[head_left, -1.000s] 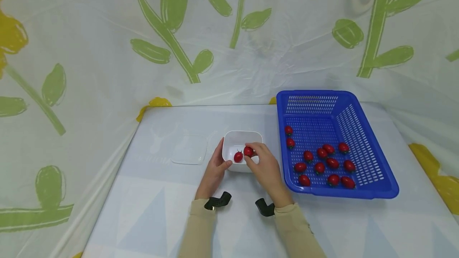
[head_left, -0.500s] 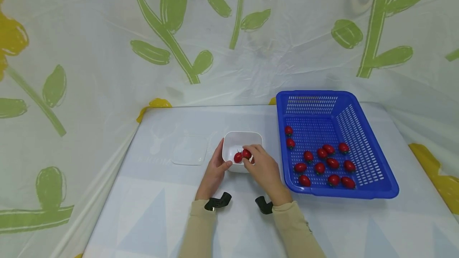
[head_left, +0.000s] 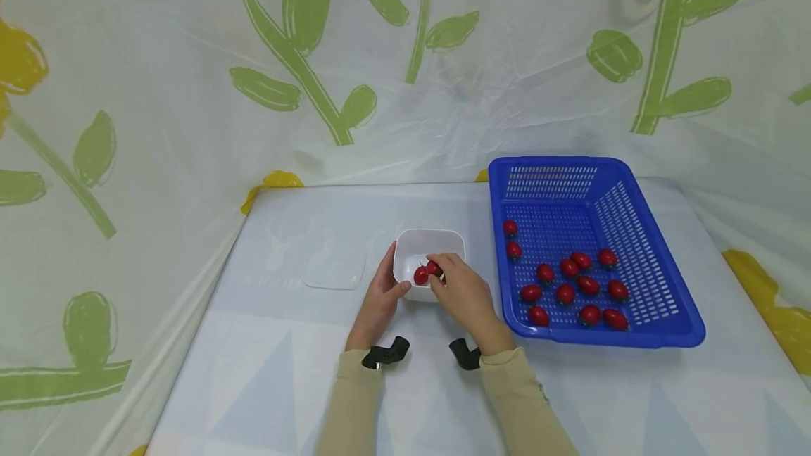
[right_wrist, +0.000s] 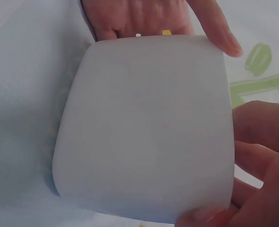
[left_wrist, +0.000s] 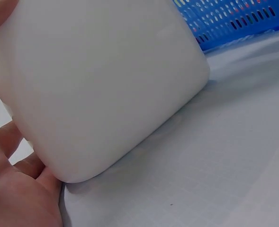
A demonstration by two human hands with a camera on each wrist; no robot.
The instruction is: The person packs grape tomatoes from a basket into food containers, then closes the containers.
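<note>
In the head view, your left hand (head_left: 378, 294) grips the white bowl (head_left: 421, 294) at its left side, with the thumb on the near rim. Your right hand (head_left: 465, 294) reaches over the bowl's near right corner, thumb and fingers drawn narrow around a tomato (head_left: 434, 268), which you pinch just inside the bowl near its front wall. A second tomato (head_left: 421, 275) lies in the bowl directly left of the pinched one; you can't tell from here whether the two touch. To the right of the bowl stands a blue basket (head_left: 605, 338), with loose tomatoes (head_left: 588, 286) spread over its floor, mostly toward its near side. To the left of the bowl a clear lid (head_left: 334, 266) lies flat on the worktop (head_left: 431, 385). Behind the bowl hangs a pale sheet (head_left: 507, 90) printed with green leaves and yellow flowers. Below the bowl you have a black mount (head_left: 386, 354) at your left wrist, a matching one at your right, and tan sleeves (head_left: 350, 400) on both arms.

In the left wrist view, the bowl's outer wall fills much of the frame, its lower edge at the worktop. Your left fingers lie against its side, and the basket's slotted wall shows beyond the bowl.

In the right wrist view, the bowl's wall hides both tomatoes in it. Your left palm sits against one side, its thumb at the rim, while your right fingers bend at the rim near the adjacent corner.
</note>
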